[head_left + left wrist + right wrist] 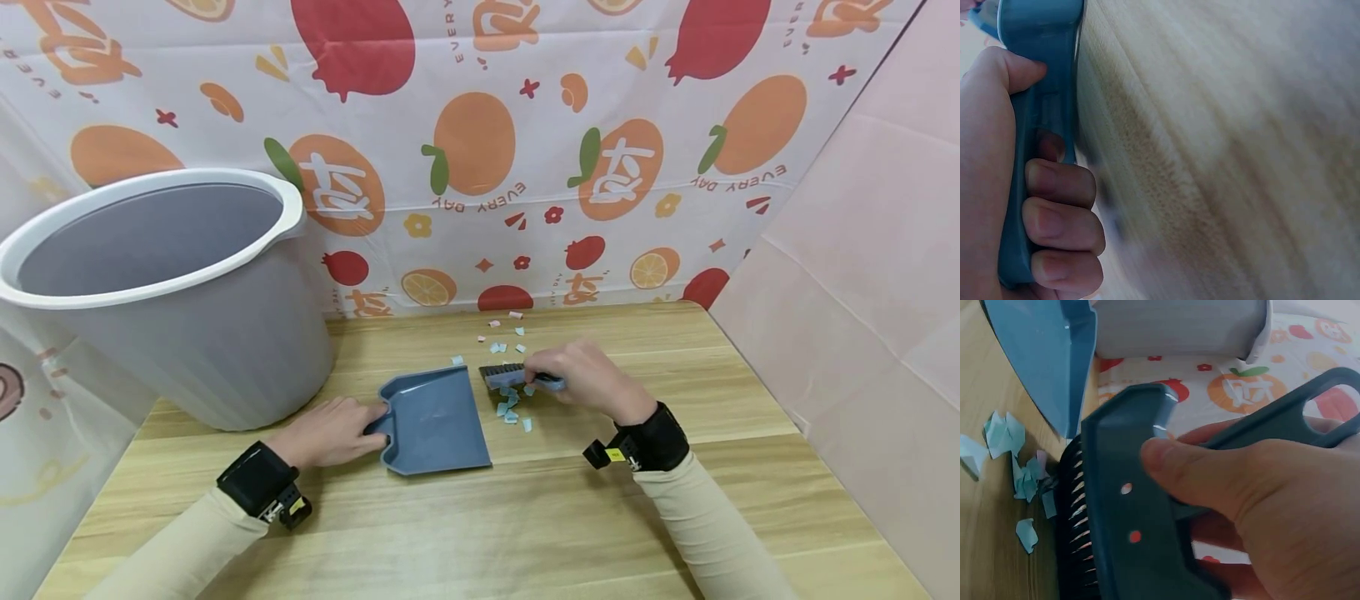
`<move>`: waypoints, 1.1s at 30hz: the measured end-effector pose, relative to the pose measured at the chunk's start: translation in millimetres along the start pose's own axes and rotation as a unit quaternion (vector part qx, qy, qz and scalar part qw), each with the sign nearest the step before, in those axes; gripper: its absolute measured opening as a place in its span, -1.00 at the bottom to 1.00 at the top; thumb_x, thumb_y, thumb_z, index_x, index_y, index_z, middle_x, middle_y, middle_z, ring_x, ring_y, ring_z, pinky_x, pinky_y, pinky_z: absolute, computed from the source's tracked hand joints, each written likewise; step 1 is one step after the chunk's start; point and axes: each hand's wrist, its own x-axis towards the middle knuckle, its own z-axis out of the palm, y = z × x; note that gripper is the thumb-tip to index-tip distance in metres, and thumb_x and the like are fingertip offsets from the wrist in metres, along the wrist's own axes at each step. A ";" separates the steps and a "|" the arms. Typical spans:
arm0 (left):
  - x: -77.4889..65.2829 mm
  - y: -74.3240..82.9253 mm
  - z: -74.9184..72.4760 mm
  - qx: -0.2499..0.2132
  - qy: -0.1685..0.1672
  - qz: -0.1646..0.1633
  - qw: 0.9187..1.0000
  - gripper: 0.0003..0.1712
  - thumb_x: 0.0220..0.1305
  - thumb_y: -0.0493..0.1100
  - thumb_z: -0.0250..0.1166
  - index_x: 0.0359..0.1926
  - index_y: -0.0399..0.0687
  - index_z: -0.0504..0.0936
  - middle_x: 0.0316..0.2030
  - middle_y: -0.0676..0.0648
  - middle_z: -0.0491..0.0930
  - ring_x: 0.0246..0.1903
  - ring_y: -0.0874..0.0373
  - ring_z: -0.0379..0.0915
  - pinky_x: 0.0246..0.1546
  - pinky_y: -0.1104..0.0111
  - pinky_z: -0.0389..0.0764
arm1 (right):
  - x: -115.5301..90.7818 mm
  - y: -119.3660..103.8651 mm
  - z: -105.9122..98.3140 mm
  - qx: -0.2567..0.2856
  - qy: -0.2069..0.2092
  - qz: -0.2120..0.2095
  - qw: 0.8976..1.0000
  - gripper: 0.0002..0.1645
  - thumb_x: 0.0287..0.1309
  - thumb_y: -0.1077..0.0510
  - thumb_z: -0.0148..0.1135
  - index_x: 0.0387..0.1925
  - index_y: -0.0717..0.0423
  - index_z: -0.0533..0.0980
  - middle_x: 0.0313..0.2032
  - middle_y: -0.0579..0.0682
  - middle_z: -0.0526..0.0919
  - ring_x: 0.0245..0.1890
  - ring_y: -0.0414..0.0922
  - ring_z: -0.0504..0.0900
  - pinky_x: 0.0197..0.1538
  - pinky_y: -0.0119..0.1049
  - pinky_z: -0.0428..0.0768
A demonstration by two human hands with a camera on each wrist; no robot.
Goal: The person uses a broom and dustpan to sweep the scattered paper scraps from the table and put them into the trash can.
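A blue dustpan (438,421) lies flat on the wooden table, its straight lip facing right. My left hand (341,432) grips its handle (1016,206), fingers curled round it in the left wrist view. To the right of the lip, my right hand (588,377) holds a small blue hand brush (506,377) with dark bristles (1075,519). The thumb presses on the brush head in the right wrist view. Light blue paper scraps (510,404) lie around the bristles, several of them close to the dustpan's lip.
A large grey bucket (217,333) with a white rim stands at the back left, beside the dustpan. More small scraps, blue and pink (495,323), are scattered toward the table's back edge. A fruit-patterned sheet (472,242) hangs behind the table (480,533).
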 end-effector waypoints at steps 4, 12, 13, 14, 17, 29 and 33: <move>-0.1 -0.2 0.0 -0.003 0.003 0.004 1.000 -0.81 0.54 0.01 0.28 -0.19 0.04 0.60 -0.52 0.21 0.13 -0.57 0.35 0.13 -0.46 0.44 0.11 | -0.4 -2.0 -0.7 0.013 -0.039 0.015 0.999 -0.48 -0.07 0.58 0.58 -0.22 -0.07 0.76 -0.24 -0.17 0.91 -0.24 -0.15 0.88 -0.16 -0.21 0.77; -0.1 1.0 -0.6 -0.005 -0.005 -0.002 1.000 -0.70 0.55 0.03 0.27 0.01 -0.09 0.70 -0.52 0.20 0.14 -0.57 0.35 0.14 -0.46 0.44 0.12 | -2.2 -6.1 -10.7 0.068 -0.049 -0.001 0.996 -0.61 0.11 0.45 0.61 -0.28 -0.11 0.72 -0.30 -0.21 0.89 -0.22 -0.21 0.89 -0.11 -0.27 0.75; -0.2 1.1 -0.8 -0.005 -0.005 -0.003 1.000 -0.71 0.55 0.03 0.27 0.00 -0.08 0.70 -0.52 0.20 0.13 -0.57 0.36 0.13 -0.46 0.44 0.11 | -2.5 -6.8 -12.9 0.078 -0.050 -0.004 0.996 -0.66 0.16 0.40 0.62 -0.29 -0.11 0.71 -0.30 -0.21 0.89 -0.22 -0.22 0.89 -0.11 -0.28 0.75; -0.3 1.1 -0.8 -0.006 -0.005 -0.004 1.000 -0.71 0.55 0.03 0.27 0.00 -0.09 0.70 -0.52 0.20 0.13 -0.57 0.36 0.13 -0.46 0.44 0.10 | -2.7 -7.3 -14.7 0.088 -0.049 -0.008 0.995 -0.70 0.20 0.35 0.63 -0.30 -0.10 0.71 -0.31 -0.21 0.89 -0.23 -0.23 0.89 -0.11 -0.28 0.76; -0.2 1.3 -0.9 -0.006 -0.004 -0.003 1.000 -0.70 0.54 0.02 0.27 0.00 -0.10 0.71 -0.52 0.20 0.12 -0.57 0.36 0.12 -0.45 0.44 0.09 | -3.8 -8.1 -20.4 0.117 -0.043 -0.011 0.992 -0.76 0.26 0.28 0.63 -0.31 -0.09 0.70 -0.31 -0.20 0.90 -0.23 -0.25 0.89 -0.09 -0.27 0.79; -0.5 1.5 -1.9 -0.007 -0.001 0.002 1.000 -0.75 0.54 0.00 0.27 -0.04 -0.08 0.69 -0.52 0.21 0.11 -0.58 0.37 0.10 -0.46 0.44 0.08 | -9.2 -5.9 -34.4 0.140 0.009 0.005 0.990 -0.75 0.20 0.37 0.63 -0.28 -0.01 0.73 -0.30 -0.13 0.90 -0.32 -0.26 0.83 -0.18 -0.32 0.74; -0.5 1.0 -1.4 -0.005 0.003 0.007 1.000 -0.81 0.53 0.00 0.27 -0.14 -0.01 0.64 -0.53 0.21 0.12 -0.59 0.36 0.10 -0.46 0.44 0.08 | -10.9 -6.1 -36.9 0.167 0.023 0.045 0.985 -0.77 0.24 0.37 0.60 -0.29 0.01 0.72 -0.36 -0.12 0.84 -0.40 -0.33 0.68 -0.24 -0.37 0.66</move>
